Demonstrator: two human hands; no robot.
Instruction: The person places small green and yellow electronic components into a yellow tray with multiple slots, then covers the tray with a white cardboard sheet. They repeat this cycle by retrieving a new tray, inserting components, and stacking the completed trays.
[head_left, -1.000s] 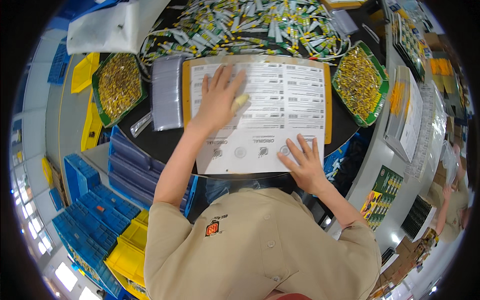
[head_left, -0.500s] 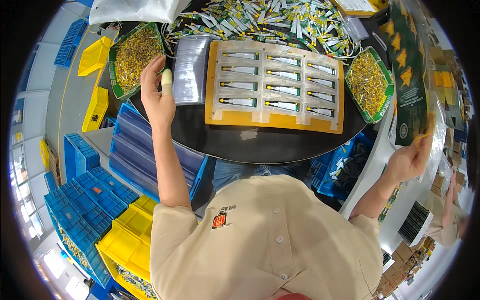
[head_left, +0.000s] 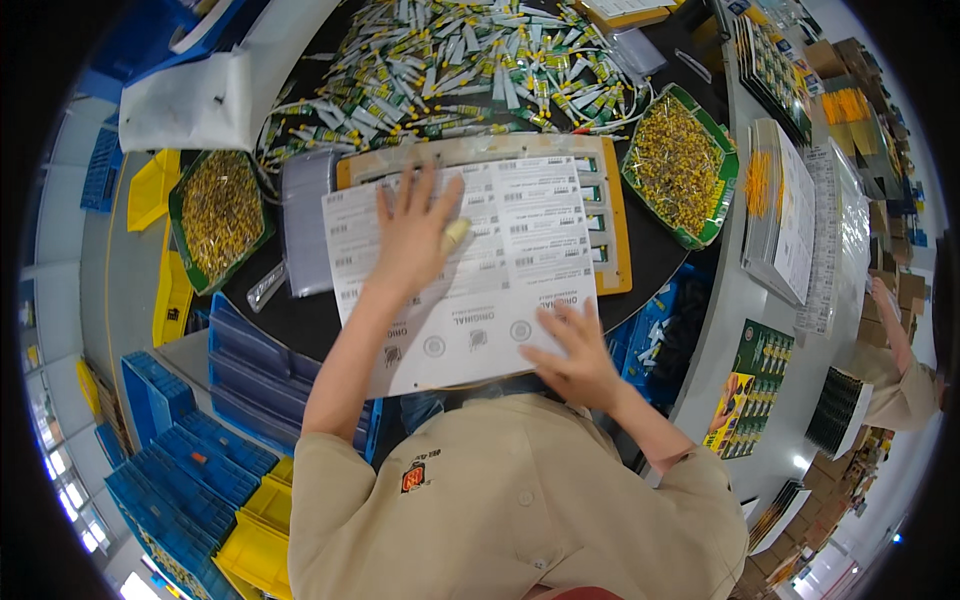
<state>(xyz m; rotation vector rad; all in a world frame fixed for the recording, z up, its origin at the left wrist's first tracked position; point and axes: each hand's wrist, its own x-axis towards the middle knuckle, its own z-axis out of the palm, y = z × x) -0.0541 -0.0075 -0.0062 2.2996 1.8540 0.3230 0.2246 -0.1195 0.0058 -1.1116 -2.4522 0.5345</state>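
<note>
A large white printed card lies over the yellow-edged tray, print side up. Only the tray's top edge and right column still show, with a few small tubes in it. My left hand rests on the upper middle of the card, fingers spread, a pale cover on its thumb. At the card's lower right edge is my right hand, its fingers apart and touching the card. Left of the card stands a stack of clear plastic blister sheets.
Many small tubes are heaped across the table's far side. Green-edged boxes of yellow-tipped pieces stand at left and right. Stacked cards lie on the right-hand bench. Blue crates stand lower left. A co-worker's arm shows far right.
The green card my right hand held at the right now lies over the tray, white side up. My left hand has moved right onto it; my right hand has come inward.
</note>
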